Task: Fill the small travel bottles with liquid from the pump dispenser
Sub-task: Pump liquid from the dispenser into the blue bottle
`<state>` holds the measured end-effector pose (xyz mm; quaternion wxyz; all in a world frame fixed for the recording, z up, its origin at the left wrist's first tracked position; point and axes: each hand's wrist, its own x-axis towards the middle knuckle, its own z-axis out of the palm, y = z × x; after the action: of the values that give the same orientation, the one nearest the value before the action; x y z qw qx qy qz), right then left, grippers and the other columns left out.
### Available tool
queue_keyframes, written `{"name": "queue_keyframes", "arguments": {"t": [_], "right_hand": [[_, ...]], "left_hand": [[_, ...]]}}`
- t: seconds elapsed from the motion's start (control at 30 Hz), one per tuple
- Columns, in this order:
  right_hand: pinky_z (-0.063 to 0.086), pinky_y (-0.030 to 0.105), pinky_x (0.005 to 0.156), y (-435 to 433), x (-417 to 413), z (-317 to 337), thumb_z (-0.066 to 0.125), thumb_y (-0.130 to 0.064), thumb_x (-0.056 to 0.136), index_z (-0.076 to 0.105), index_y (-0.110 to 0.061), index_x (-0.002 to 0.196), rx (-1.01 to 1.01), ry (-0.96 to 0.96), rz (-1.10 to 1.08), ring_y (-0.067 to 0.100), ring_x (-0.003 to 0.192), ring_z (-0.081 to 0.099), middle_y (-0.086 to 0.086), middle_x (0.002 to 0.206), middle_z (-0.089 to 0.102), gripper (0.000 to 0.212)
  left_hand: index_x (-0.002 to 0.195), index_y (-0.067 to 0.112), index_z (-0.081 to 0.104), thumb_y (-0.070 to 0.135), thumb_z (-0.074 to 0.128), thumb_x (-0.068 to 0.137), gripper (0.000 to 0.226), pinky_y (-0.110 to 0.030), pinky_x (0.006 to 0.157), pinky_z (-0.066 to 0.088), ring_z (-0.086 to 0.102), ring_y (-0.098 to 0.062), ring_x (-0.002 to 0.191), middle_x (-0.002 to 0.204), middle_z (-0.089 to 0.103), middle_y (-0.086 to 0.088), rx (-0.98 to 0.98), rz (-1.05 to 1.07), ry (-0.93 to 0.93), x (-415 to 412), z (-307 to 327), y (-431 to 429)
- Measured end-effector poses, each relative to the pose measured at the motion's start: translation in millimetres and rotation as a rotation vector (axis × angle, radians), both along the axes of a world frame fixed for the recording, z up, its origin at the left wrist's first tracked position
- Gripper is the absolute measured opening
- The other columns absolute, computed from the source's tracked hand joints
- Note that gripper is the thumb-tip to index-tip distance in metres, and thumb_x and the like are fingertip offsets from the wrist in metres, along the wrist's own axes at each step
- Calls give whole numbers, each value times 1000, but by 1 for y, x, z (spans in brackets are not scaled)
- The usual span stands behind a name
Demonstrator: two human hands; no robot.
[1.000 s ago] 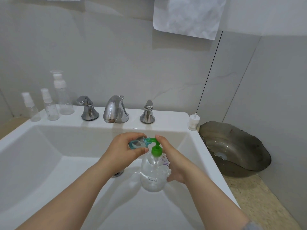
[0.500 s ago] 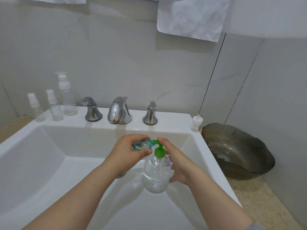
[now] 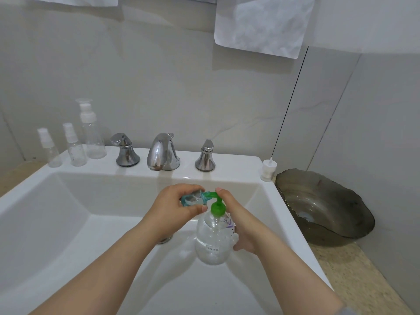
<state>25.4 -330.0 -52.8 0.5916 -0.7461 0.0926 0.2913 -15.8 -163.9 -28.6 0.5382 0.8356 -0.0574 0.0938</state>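
Four clear travel bottles in all: a short spray bottle (image 3: 48, 151), a second short one (image 3: 76, 148) and a taller pump bottle (image 3: 93, 135) stand in a row on the sink (image 3: 236, 164) ledge, left of the faucet (image 3: 162, 153). The fourth bottle (image 3: 193, 198) lies tipped sideways over the basin with its mouth at the nozzle of the single green-topped pump dispenser (image 3: 213, 239), and the left hand (image 3: 177, 210) has its fingers curled tight round it. The right hand (image 3: 243, 226) wraps the dispenser's body, one fingertip (image 3: 219, 190) resting on the pump head.
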Motion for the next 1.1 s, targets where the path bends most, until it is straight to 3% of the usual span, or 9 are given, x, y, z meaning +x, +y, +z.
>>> {"name": "queue_keyframes", "arguments": {"t": [0.13,0.37,0.47,0.7,0.83,1.1], "right_hand": [[27,54,110,2,4,-5,51,-90,45,58,-39,122,10,8,-15,29,127,46,1,136,53,92],[33,54,105,3,1,-5,55,-89,42,61,-41,119,37,17,-25,28,121,52,-1,133,57,92],[27,62,106,3,0,-4,60,-91,38,58,-45,123,29,62,-27,33,130,44,2,141,50,96],[33,65,102,1,-2,-1,56,-87,56,62,-42,119,51,50,-20,36,124,49,3,134,55,77],[38,58,95,-2,-3,2,52,-75,76,61,-37,119,31,28,-31,35,119,51,5,132,55,59],[36,60,102,-4,-6,0,53,-77,72,61,-37,118,6,27,-55,31,119,49,2,131,54,61]], "left_hand": [[87,41,66,14,79,74,32,-13,76,49,64,1,82,91,71,10,16,11,-13,0,0,0],[84,43,66,15,78,74,32,-18,78,51,65,-2,83,90,71,10,23,8,-17,-1,1,0],[83,43,65,15,78,74,33,-18,80,51,64,-1,84,91,71,12,23,13,-18,-1,1,0],[85,39,67,13,78,74,30,-21,80,53,66,-5,83,89,72,8,-5,5,10,0,-1,0],[85,37,66,10,78,74,31,-8,71,47,65,-2,79,88,71,8,-2,-10,38,0,-3,0],[93,30,70,11,78,73,28,-14,76,51,66,-7,83,90,72,3,-11,-18,72,2,-7,1]]}}
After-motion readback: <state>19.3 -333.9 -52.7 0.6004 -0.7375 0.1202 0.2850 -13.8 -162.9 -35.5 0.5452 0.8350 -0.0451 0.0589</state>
